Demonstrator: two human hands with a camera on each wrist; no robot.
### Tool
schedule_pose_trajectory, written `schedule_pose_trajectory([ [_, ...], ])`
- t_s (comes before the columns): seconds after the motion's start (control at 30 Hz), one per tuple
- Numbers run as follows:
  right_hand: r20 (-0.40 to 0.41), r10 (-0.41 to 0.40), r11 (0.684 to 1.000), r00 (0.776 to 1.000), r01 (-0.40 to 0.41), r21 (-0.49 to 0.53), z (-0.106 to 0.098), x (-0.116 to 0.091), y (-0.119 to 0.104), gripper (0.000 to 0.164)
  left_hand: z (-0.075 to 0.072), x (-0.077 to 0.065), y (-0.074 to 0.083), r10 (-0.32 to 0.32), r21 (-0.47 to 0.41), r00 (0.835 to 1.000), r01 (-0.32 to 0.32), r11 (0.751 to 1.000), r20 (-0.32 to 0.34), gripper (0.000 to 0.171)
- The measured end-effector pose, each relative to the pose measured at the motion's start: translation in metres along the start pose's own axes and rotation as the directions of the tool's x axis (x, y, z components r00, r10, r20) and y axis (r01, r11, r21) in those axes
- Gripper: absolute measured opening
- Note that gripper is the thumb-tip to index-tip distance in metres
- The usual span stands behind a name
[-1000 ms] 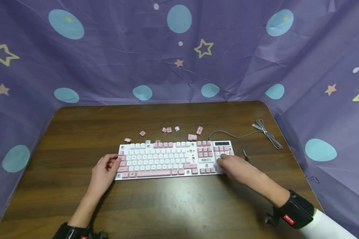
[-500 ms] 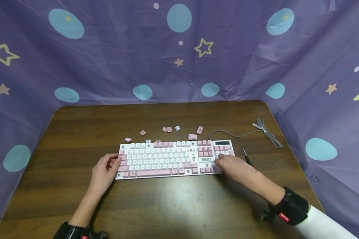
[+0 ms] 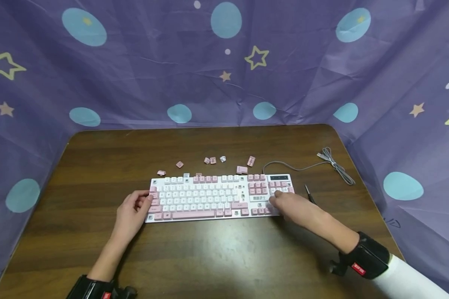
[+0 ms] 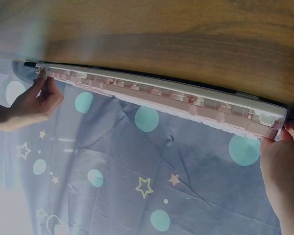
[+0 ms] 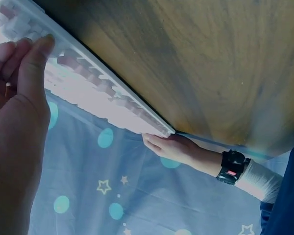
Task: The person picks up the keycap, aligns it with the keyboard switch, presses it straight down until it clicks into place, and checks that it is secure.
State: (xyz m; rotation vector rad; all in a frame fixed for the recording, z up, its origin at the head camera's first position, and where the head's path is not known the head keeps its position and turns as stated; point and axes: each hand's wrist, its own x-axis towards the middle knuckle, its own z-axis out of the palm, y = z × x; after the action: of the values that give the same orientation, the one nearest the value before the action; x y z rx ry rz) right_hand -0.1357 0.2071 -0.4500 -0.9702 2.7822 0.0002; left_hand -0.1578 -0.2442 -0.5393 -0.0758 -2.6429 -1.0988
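A white and pink keyboard [image 3: 209,199] lies on the wooden table, with bare switch spots among its keycaps. My left hand [image 3: 132,211] grips its left end, thumb over the edge and fingers curled. In the left wrist view that left hand [image 4: 284,166] holds the near corner. Over the number pad is my right hand [image 3: 295,207], fingers bent down onto the keys. The right wrist view shows the right hand [image 5: 19,107] with thumb tip and curled fingertips at the keys near the front edge. I cannot tell whether a keycap is between them.
Loose pink keycaps [image 3: 241,170] and a white keycap [image 3: 223,159] lie behind the keyboard. A grey cable [image 3: 334,164] is bundled at the back right. Beside my right hand is a thin dark pointed tool [image 3: 309,194]. A purple patterned cloth [image 3: 303,74] hangs behind the table.
Over the last second my right hand has shifted slightly left across the number pad. My left hand keeps its grip on the keyboard's left end.
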Motion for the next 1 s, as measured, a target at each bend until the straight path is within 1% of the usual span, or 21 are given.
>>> schedule_pose_trajectory([
  [0.17, 0.016, 0.003, 0.998, 1.000, -0.003, 0.059, 0.005, -0.003, 0.006, 0.018, 0.000, -0.001, 0.001, -0.001, -0.004, 1.000, 0.001, 1.000, -0.001, 0.020],
  [0.4, -0.033, 0.004, 0.998, 0.999, -0.002, 0.060, 0.010, -0.004, 0.008, 0.011, -0.001, 0.001, 0.001, 0.006, -0.019, 1.000, -0.006, 1.000, -0.011, 0.020],
  [0.47, -0.035, 0.013, 0.998, 0.999, -0.011, 0.060, 0.009, -0.003, 0.006, 0.011, -0.001, 0.001, 0.000, 0.001, -0.014, 1.000, -0.001, 1.000, -0.007, 0.019],
  [0.63, -0.010, 0.061, 0.997, 0.998, -0.061, 0.054, 0.006, -0.001, 0.001, 0.009, -0.002, 0.001, 0.000, 0.008, -0.007, 1.000, -0.008, 1.000, 0.001, 0.019],
  [0.7, -0.002, 0.076, 0.994, 0.997, -0.075, 0.078, 0.004, 0.001, 0.002, 0.007, -0.002, 0.001, 0.001, 0.010, -0.005, 1.000, -0.010, 1.000, 0.002, 0.019],
  [0.77, 0.007, 0.080, 0.989, 0.997, -0.080, 0.126, 0.001, 0.004, 0.005, 0.010, -0.002, 0.002, 0.002, 0.010, -0.008, 1.000, -0.010, 1.000, 0.005, 0.020],
  [0.83, 0.022, 0.073, 0.981, 0.997, -0.075, 0.181, -0.002, 0.007, 0.009, 0.015, -0.002, 0.002, 0.002, 0.008, -0.008, 1.000, -0.008, 1.000, 0.010, 0.020],
  [0.9, 0.017, 0.036, 0.974, 0.999, -0.039, 0.221, -0.006, 0.012, 0.015, 0.019, -0.002, 0.001, 0.002, 0.004, -0.007, 1.000, -0.004, 1.000, 0.011, 0.020],
  [1.0, -0.013, -0.010, 0.972, 1.000, 0.012, 0.233, -0.015, 0.022, 0.021, 0.020, -0.002, 0.001, 0.003, -0.001, -0.005, 1.000, 0.001, 1.000, 0.004, 0.019],
])
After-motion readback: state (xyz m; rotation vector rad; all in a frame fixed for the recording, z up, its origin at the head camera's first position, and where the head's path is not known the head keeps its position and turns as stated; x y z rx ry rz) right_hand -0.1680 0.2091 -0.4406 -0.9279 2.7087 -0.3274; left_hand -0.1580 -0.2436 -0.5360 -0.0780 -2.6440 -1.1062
